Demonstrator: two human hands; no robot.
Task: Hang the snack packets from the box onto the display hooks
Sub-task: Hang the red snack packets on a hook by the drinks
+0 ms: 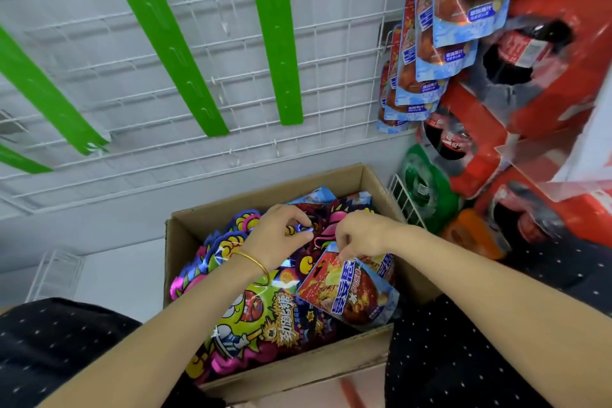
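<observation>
Cardboard box before me, full of snack packets. My right hand pinches the top edge of a red-and-blue packet, whose long axis slants toward the box's near right corner. My left hand pinches a purple packet.

green strips up left, shrink-wrapped red cola packs stacked right, green bottle pack and orange pack below them

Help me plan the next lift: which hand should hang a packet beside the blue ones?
Right: the right hand pinches the red-and-blue packet at top, and the hung blue packets are on that side.
</observation>
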